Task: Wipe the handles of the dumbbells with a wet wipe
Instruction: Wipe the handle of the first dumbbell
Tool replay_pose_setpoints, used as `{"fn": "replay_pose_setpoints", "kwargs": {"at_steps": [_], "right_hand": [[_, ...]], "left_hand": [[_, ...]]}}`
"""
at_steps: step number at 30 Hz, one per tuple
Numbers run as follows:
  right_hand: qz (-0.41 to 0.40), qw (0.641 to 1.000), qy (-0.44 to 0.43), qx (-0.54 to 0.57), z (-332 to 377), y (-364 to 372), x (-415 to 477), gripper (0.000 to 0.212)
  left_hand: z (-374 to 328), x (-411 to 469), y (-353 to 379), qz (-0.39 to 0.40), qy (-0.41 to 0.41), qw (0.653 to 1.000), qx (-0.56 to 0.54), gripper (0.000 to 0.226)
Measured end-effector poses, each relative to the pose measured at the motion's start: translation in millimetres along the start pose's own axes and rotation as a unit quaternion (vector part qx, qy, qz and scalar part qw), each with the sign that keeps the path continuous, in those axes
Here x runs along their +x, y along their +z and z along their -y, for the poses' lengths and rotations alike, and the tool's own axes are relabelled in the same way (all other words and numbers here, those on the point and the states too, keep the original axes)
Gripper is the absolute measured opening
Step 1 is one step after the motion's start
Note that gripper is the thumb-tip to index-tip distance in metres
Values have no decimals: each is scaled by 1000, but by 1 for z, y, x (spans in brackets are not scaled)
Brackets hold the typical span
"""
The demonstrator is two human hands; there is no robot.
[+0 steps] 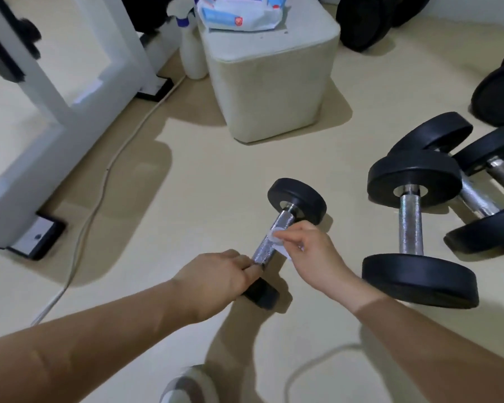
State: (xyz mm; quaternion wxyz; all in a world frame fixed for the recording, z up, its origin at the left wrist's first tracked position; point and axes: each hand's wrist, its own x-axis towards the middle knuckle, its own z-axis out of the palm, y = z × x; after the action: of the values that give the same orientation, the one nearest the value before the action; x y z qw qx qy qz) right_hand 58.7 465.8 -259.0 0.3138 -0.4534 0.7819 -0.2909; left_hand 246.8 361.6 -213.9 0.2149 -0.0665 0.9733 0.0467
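A small dumbbell [296, 199] with black round ends and a knurled chrome handle [271, 241] lies on the beige floor in the middle. My left hand [216, 279] grips its near end, covering most of the near black weight. My right hand [312, 248] pinches a white wet wipe [277, 238] and presses it against the handle's middle. A larger dumbbell [413, 228] lies to the right, and more dumbbells [489, 175] lie beyond it.
A pale cube stool [274, 82] stands behind, with a pack of wet wipes [242, 13] on top. A white spray bottle [191, 50] stands beside it. A white machine frame [56, 91] and a cable [99, 184] fill the left. Black weight plates [364, 18] sit at the back right.
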Motion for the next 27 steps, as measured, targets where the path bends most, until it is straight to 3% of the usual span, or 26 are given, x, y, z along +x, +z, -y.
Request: {"fn": "replay_pose_setpoints", "kwargs": {"at_steps": [4, 8, 10, 12, 14, 16, 18, 20, 25, 27], "right_hand": [[3, 995, -94, -33, 13, -4, 11, 27], [38, 962, -220, -155, 45, -24, 26, 23], [115, 960, -197, -166, 65, -30, 40, 21], [130, 968, -157, -147, 80, -24, 55, 20], [101, 976, -118, -155, 88, -3, 58, 20], [73, 985, -71, -136, 82, 28, 50, 27], [26, 988, -53, -144, 48, 77, 54, 36], [-21, 988, -62, -142, 45, 88, 42, 30], [-13, 976, -175, -130, 63, 78, 38, 38], [-91, 981, -109, -129, 36, 61, 59, 35]], "left_hand": [[17, 3, -3, 9, -13, 1000, -13, 46], [51, -3, -11, 19, 4, 999, -27, 47], [71, -8, -15, 21, 11, 999, -36, 51], [83, -9, -20, 27, -2, 998, -60, 52], [85, -7, -18, 32, -46, 995, -86, 45], [84, -10, -9, 16, -109, 976, -187, 38], [98, 2, 25, -23, -142, 945, -293, 49], [91, -8, 28, -46, -153, 917, -365, 67], [86, -24, 28, -99, -148, 915, -362, 91], [91, -21, 28, -87, -128, 935, -321, 102]]}}
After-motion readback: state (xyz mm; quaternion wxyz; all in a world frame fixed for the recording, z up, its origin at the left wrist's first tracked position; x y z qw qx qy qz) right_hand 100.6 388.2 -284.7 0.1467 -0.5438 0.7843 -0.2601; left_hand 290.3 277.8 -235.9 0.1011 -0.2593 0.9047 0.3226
